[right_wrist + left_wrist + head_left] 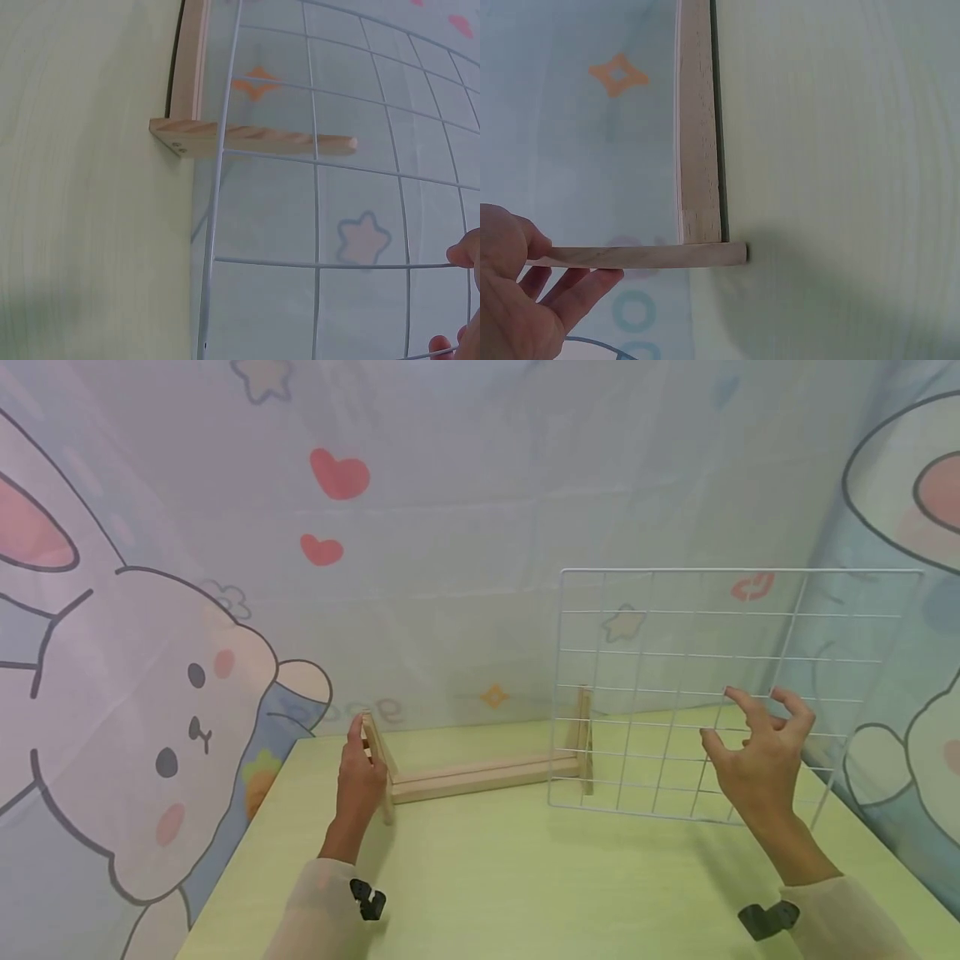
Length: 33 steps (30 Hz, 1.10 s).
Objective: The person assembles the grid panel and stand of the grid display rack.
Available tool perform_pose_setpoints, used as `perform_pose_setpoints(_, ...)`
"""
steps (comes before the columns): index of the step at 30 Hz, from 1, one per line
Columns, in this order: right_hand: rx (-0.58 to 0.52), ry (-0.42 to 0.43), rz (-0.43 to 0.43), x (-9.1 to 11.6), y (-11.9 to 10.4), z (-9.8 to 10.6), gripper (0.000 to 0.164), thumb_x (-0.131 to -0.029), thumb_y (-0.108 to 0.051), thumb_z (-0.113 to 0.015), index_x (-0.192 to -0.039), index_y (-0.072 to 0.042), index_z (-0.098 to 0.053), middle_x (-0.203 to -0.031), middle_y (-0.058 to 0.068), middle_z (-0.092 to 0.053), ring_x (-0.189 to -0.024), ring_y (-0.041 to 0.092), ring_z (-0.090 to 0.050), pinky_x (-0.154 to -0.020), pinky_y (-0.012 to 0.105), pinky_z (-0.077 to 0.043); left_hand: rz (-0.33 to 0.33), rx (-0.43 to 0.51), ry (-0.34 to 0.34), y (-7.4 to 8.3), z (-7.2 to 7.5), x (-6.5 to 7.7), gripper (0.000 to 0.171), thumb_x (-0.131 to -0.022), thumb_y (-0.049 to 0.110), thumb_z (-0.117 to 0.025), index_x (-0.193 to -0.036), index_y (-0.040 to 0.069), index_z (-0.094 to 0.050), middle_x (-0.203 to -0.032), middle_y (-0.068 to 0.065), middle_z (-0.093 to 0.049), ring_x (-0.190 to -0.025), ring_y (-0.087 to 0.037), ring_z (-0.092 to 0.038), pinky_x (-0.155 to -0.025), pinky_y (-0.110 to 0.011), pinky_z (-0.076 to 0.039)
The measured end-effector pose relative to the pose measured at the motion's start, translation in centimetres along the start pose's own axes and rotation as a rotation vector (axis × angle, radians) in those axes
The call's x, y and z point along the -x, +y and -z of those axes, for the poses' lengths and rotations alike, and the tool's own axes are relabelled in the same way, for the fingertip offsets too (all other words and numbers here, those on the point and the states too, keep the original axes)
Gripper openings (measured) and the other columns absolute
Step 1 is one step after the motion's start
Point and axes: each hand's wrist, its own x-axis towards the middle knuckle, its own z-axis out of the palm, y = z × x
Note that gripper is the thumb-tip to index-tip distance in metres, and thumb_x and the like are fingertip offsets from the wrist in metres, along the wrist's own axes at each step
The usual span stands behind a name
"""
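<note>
My left hand (360,789) grips the left upright (652,257) of a pale wooden stand (483,782), thumb on one side and fingers on the other. The stand has a long crossbar between two end pieces and sits towards the back of the table. At the right, my right hand (767,768) holds a white wire grid panel (742,569) by its inner wires. That panel is raised nearly upright and overlaps the stand's right upright (247,140) in the head view. Only a few fingertips (459,256) show at the wires in the right wrist view.
A light green-yellow table (480,877) lies beneath the stand and panel. Behind it hangs a backdrop cloth (465,527) printed with rabbits, hearts and stars, continuing along both sides. Dark devices sit at both wrists, on pale sleeves (315,902).
</note>
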Motion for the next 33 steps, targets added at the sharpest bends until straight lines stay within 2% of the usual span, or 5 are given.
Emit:
perform_pose_setpoints(7,0.000,0.002,0.018,0.0,0.0,-0.3,0.055,-0.076,0.000,-0.080,-0.128,-0.010,-0.068,-0.147,0.024,-0.035,-0.093,0.010,-0.039,-0.073,0.008,-0.031,-0.028,0.004,-0.033,1.1,-0.7,0.8,0.072,-0.100,0.006,-0.048,-0.163,0.021,-0.016,-0.132,-0.027,-0.050,-0.109,-0.044,-0.065,-0.087,-0.059,-0.057)
perform_pose_setpoints(16,-0.012,0.006,0.033,0.0,-0.2,-0.5,0.055,-0.075,0.002,-0.080,-0.128,-0.009,-0.068,-0.146,0.025,-0.036,-0.091,0.008,-0.037,-0.073,0.007,-0.031,-0.077,-0.010,-0.042,2.2,-2.0,2.0,0.074,-0.097,0.004,-0.049,-0.163,0.018,-0.018,-0.131,-0.025,-0.052,-0.108,-0.041,-0.066,-0.084,-0.055,-0.059)
perform_pose_setpoints(24,-0.006,-0.002,0.024,0.0,-0.8,-0.7,0.056,-0.076,-0.001,-0.081,-0.129,-0.012,-0.069,-0.149,0.022,-0.036,-0.092,0.003,-0.036,-0.072,0.010,-0.032,-0.111,0.012,-0.074,2.5,-3.0,2.8,0.075,-0.098,0.005,-0.050,-0.163,0.020,-0.016,-0.132,-0.023,-0.050,-0.110,-0.040,-0.066,-0.082,-0.053,-0.060)
perform_pose_setpoints(33,-0.007,-0.003,0.036,0.0,-1.4,-0.9,0.058,-0.075,0.000,-0.083,-0.130,-0.014,-0.069,-0.149,0.023,-0.036,-0.091,0.006,-0.037,-0.071,0.011,-0.032,-0.151,-0.035,-0.056,2.6,-3.4,3.2,0.075,-0.098,0.004,-0.051,-0.163,0.017,-0.017,-0.130,-0.024,-0.052,-0.107,-0.039,-0.068,-0.078,-0.051,-0.061)
